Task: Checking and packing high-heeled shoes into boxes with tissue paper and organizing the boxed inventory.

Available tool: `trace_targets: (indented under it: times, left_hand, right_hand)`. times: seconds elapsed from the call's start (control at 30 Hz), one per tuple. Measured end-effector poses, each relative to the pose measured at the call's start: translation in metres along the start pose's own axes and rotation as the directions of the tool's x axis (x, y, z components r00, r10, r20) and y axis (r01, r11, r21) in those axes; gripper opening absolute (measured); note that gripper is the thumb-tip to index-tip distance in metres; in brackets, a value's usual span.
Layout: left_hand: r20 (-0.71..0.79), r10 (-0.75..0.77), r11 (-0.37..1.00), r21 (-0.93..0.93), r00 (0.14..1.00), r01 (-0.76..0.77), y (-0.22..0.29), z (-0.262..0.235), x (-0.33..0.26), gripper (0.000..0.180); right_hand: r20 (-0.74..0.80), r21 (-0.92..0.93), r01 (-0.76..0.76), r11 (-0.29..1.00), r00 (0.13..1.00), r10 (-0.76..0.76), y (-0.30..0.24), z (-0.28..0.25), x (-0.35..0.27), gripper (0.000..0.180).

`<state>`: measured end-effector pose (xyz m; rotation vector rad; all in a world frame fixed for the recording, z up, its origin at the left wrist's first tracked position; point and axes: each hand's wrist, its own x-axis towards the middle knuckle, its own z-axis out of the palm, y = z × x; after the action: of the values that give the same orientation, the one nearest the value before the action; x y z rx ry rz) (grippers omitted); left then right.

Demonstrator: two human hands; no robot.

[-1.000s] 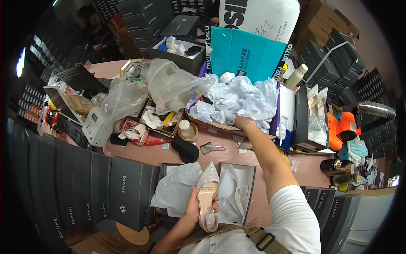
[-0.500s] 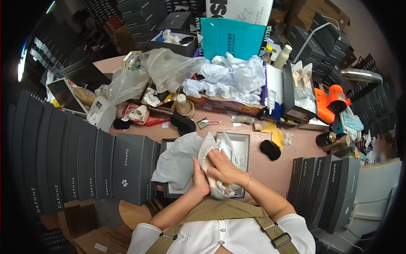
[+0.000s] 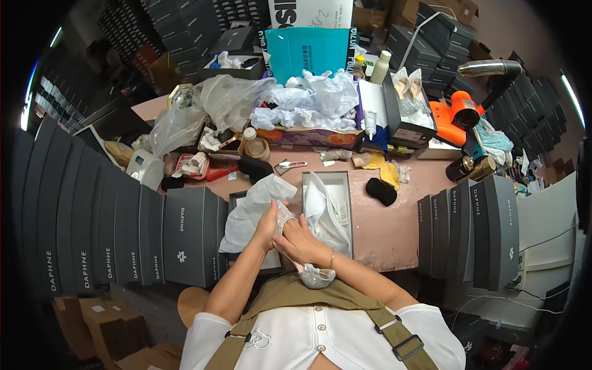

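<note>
Where the pink table (image 3: 394, 234) meets its left edge, a long row of dark grey shoe boxes (image 3: 117, 234) stands on end, each with a pale mark on its spine; a shorter row of the same boxes (image 3: 478, 228) stands at the right. At the back, a teal folder (image 3: 308, 52) leans upright behind a heap of crumpled white tissue paper (image 3: 308, 102), with a white sign (image 3: 311, 12) in black lettering above it. An open grey shoe box (image 3: 336, 213), lined with white paper, lies near the table's front edge. Just left of it, over the table's edge, both hands hold a glittery silver high-heeled shoe (image 3: 302, 259), toe toward the person. The left hand (image 3: 268, 225) wraps its fingers about the heel end; the right hand (image 3: 302, 240) lies over the shoe's middle, fingers apparently curled closed on it, though they are partly hidden.
</note>
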<state>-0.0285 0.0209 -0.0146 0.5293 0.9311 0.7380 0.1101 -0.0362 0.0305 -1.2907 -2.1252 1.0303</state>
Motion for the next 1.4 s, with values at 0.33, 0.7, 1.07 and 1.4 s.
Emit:
trace_targets:
  times: [0.33, 0.7, 1.07, 1.4]
  left_hand:
    - [0.001, 0.126, 0.991, -0.034, 0.992, -0.126, 0.024, 0.031, -0.039, 0.071]
    - [0.157, 0.221, 0.956, -0.23, 0.963, -0.182, -0.018, 0.069, -0.09, 0.074]
    - [0.531, -0.426, 0.821, -0.112, 0.732, 0.559, 0.02, 0.004, -0.075, 0.041]
    - [0.507, -0.52, 0.785, -0.034, 0.688, 0.619, 0.009, 0.001, -0.091, 0.045]
  right_hand:
    - [-0.265, -0.008, 0.05, 0.999, 0.963, -0.051, -0.025, 0.009, -0.017, 0.066]
    - [-0.131, 0.077, 0.131, 0.988, 0.984, -0.12, -0.019, -0.034, -0.042, 0.056]
    - [-0.186, 0.888, 0.054, 0.457, 0.95, 0.249, 0.003, -0.084, -0.063, 0.06]
    - [-0.011, 0.914, -0.056, 0.401, 0.986, 0.164, -0.011, -0.077, -0.075, 0.056]
